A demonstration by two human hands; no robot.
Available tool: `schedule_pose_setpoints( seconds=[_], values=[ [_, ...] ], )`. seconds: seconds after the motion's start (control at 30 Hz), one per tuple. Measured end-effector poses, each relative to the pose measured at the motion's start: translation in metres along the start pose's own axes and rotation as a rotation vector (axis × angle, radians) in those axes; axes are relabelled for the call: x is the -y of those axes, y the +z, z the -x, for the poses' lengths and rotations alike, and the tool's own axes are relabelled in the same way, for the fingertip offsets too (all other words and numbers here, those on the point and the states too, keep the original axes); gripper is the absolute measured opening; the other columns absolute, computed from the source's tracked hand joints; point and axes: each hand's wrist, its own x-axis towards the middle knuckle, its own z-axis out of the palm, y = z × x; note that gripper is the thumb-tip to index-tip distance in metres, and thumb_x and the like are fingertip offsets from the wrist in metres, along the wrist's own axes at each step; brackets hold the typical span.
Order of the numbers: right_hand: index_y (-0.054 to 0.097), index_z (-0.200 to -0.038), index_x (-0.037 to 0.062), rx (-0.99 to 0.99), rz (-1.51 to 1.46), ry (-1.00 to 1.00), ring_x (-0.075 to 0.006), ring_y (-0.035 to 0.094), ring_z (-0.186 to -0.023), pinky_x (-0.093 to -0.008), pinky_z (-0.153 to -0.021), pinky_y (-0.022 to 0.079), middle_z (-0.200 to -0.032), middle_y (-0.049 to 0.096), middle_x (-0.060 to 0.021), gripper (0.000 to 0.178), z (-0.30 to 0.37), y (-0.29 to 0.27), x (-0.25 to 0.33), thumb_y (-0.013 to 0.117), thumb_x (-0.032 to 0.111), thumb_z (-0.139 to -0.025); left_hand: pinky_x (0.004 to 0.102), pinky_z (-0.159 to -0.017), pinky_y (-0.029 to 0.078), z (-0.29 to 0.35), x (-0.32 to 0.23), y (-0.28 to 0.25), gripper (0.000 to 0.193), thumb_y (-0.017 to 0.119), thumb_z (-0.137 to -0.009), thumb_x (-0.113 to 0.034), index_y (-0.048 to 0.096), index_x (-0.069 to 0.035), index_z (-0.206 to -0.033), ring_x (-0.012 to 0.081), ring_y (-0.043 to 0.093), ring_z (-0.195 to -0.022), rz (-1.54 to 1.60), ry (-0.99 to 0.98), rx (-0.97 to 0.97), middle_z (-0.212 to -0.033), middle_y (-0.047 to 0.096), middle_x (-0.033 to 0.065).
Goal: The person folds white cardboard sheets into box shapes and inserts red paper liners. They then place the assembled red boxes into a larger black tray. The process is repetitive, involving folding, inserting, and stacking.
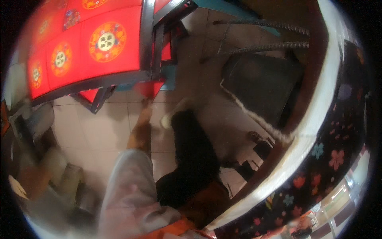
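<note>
A bare forearm in a pale sleeve reaches up from the lower edge, and I take it for my left one. My left hand (147,105) is closed at the lower corner of a small red cloth-like piece (150,87), beneath the dark front edge of a red-topped table or bench (113,83). The fingers are small and blurred. Red padded panels (133,44) with round orange and gold designs cover that top. My right hand is not in view.
My dark-trousered leg (195,139) and a pale shoe (167,120) are on the tiled floor (91,123). A floral black cloth (306,191) with a white border (278,175) curves along the right. A dark grey panel (258,83) and ribbed rods (274,47) stand beyond. Grey blurred objects (67,183) lie left.
</note>
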Motion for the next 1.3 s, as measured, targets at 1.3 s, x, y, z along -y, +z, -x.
schedule_pose_setpoints(
  seconds=[1.3],
  values=[
    [0.024, -0.135, -0.0003, 0.112, -0.092, -0.1, -0.0379, 0.016, -0.132, -0.0507, -0.105, 0.01, -0.139, 0.025, -0.019, 0.07, 0.026, -0.027, 0.005, 0.059, 0.029, -0.081, 0.0397, -0.088, 0.046, -0.052, -0.181, -0.508, 0.062, 0.066, -0.075, -0.006, 0.036, -0.005, -0.129, 0.0264, 0.052, -0.105, 1.216, -0.48, -0.189, -0.12, 0.049, 0.0104]
  ],
)
